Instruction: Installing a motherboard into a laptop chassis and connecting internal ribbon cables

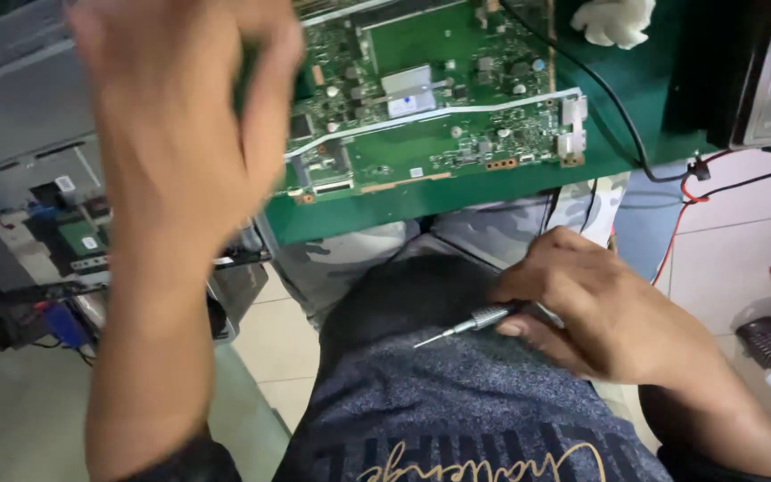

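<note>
Hands, two: right hand (595, 308) gripping one screwdriver (479, 319); left hand (176, 107) raised, empty, fingers loosely spread. One circuit board (421, 98), green table (359, 214), top centre. Tiled floor (269, 335).

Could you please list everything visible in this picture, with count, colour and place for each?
circuit board: one, green, flat on the bench at top centre
bench top: one, green, across the top
cloth: one, white, crumpled at the top right of the bench
cables: several, black and red, hanging off the right bench edge
open casing with parts: one, grey, at left
floor tiles: pale, below the bench
screwdriver: one, silver, thin tip pointing left, at the lap
right hand: one, gripping the screwdriver
left hand: one, raised and blurred before the board, holding nothing visible
</note>
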